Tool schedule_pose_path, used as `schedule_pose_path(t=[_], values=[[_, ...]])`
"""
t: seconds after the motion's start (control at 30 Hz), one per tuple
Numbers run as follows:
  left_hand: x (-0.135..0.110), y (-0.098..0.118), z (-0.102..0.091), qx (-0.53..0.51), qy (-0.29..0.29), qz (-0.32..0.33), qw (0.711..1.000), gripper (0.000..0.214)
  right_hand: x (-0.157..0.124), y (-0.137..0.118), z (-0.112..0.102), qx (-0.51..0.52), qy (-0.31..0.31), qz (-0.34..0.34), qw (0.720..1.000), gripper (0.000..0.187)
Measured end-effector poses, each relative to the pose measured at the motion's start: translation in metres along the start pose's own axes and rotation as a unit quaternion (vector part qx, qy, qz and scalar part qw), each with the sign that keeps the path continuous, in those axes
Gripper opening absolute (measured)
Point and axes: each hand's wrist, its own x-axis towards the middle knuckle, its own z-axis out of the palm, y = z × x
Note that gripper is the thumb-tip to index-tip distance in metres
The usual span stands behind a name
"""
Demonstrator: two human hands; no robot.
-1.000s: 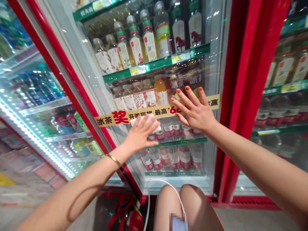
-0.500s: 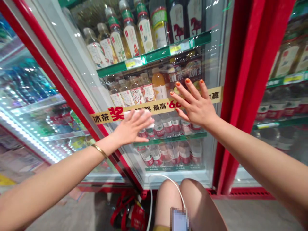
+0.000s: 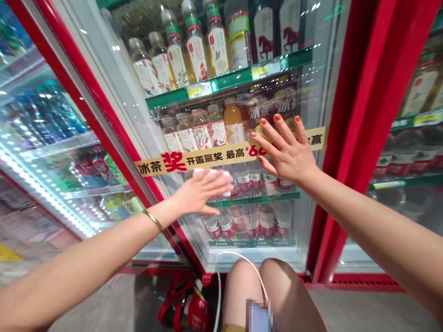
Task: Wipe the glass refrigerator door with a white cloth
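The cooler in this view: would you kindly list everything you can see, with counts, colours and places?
cooler door: 1, red frame with glass, centre
red post: 1, red, right of the door
side coolers: 2, lit and stocked, either side
banner: 1, yellow with red text, across the door
shelves: several, green edges, inside the cooler
tea bottles: several, white labels, upper shelf
horse-label bottles: 2, dark, top right
orange bottle: 1, orange, middle shelf
water bottles: many, red labels, lower shelves
red bag: 1, red, on the floor
floor: grey, below the cooler
white cable: 1, white, above the knees
blurred object: 1, pale, at the knees
white wad: 1, white, under the left hand
left hand: flat on the wad, against the door
gold bangle: 1, gold, left wrist
right hand: spread on the door glass, orange nails
knees: 2, bare, bottom centre
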Motion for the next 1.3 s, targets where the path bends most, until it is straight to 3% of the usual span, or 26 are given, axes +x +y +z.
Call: schedule_pose_path(t=[0.03, 0.07, 0.1, 0.17, 0.23, 0.27, 0.33, 0.37, 0.47, 0.5, 0.53, 0.6, 0.67, 0.73, 0.8, 0.87, 0.9, 0.93, 1.0, 1.07, 1.13, 1.2, 1.3], values=[[-0.001, 0.001, 0.005, -0.025, -0.062, 0.041, 0.997, 0.081, 0.0, -0.001, 0.0, -0.015, 0.001, -0.004, 1.0, 0.072], [-0.001, -0.003, 0.002, -0.031, -0.09, 0.053, 0.994, 0.074, 0.0, -0.001, 0.0, -0.029, 0.0, -0.009, 1.0, 0.075], [0.0, -0.011, -0.009, -0.017, -0.076, 0.038, 0.996, 0.075, -0.001, -0.002, 0.0, -0.039, -0.003, -0.013, 0.999, 0.077], [0.005, -0.031, -0.043, 0.052, 0.045, -0.045, 0.997, 0.097, -0.001, -0.002, 0.0, -0.047, -0.011, -0.014, 0.999, 0.081], [0.013, -0.046, -0.071, 0.116, 0.193, -0.143, 0.964, 0.116, -0.002, -0.002, 0.001, -0.051, -0.016, -0.012, 0.999, 0.082], [0.015, -0.048, -0.075, 0.137, 0.248, -0.182, 0.941, 0.117, -0.002, -0.002, 0.001, -0.055, -0.015, -0.012, 0.998, 0.082], [0.013, -0.04, -0.06, 0.157, 0.297, -0.205, 0.919, 0.11, -0.003, -0.003, 0.001, -0.064, -0.008, -0.015, 0.998, 0.084], [0.008, -0.032, -0.044, 0.163, 0.287, -0.176, 0.928, 0.106, -0.003, -0.003, 0.0, -0.07, -0.005, -0.017, 0.997, 0.085], [-0.014, -0.019, 0.007, 0.175, 0.15, 0.005, 0.973, 0.093, -0.002, -0.006, -0.002, -0.093, -0.004, -0.019, 0.995, 0.088], [-0.022, -0.022, 0.016, 0.178, 0.124, 0.025, 0.976, 0.088, -0.003, -0.007, -0.002, -0.104, -0.005, -0.018, 0.994, 0.089], [-0.03, -0.028, 0.018, 0.182, 0.123, 0.009, 0.976, 0.086, -0.003, -0.007, -0.003, -0.116, -0.005, -0.018, 0.993, 0.089], [-0.04, -0.045, 0.008, 0.179, 0.198, -0.125, 0.956, 0.085, -0.003, -0.009, -0.003, -0.136, -0.001, -0.022, 0.99, 0.088], [-0.044, -0.051, -0.001, 0.155, 0.299, -0.296, 0.894, 0.086, -0.003, -0.01, -0.003, -0.148, 0.006, -0.027, 0.989, 0.086], [-0.042, -0.035, 0.013, 0.129, 0.348, -0.389, 0.844, 0.086, -0.003, -0.012, -0.004, -0.151, 0.011, -0.026, 0.988, 0.083], [-0.039, -0.001, 0.054, 0.135, 0.35, -0.374, 0.848, 0.092, -0.002, -0.013, -0.005, -0.151, 0.014, -0.023, 0.988, 0.082], [-0.039, 0.034, 0.106, 0.184, 0.316, -0.277, 0.889, 0.098, -0.001, -0.014, -0.006, -0.152, 0.017, -0.021, 0.988, 0.08], [-0.04, 0.045, 0.127, 0.201, 0.298, -0.234, 0.903, 0.1, -0.001, -0.014, -0.006, -0.152, 0.019, -0.021, 0.988, 0.079], [-0.043, 0.049, 0.141, 0.209, 0.292, -0.238, 0.903, 0.101, -0.001, -0.014, -0.006, -0.151, 0.02, -0.022, 0.988, 0.079], [-0.046, 0.039, 0.143, 0.2, 0.307, -0.301, 0.88, 0.101, -0.001, -0.014, -0.006, -0.145, 0.018, -0.027, 0.989, 0.079], [-0.041, 0.02, 0.117, 0.158, 0.349, -0.397, 0.834, 0.099, -0.001, -0.015, -0.006, -0.141, 0.018, -0.029, 0.989, 0.079], [-0.027, 0.008, 0.088, 0.121, 0.376, -0.438, 0.807, 0.099, -0.001, -0.015, -0.007, -0.144, 0.021, -0.024, 0.989, 0.079], [-0.011, 0.017, 0.079, 0.124, 0.368, -0.403, 0.829, 0.103, -0.001, -0.015, -0.007, -0.147, 0.024, -0.018, 0.989, 0.079], [-0.005, 0.054, 0.106, 0.192, 0.302, -0.236, 0.903, 0.114, -0.001, -0.016, -0.007, -0.146, 0.023, -0.016, 0.989, 0.079]])
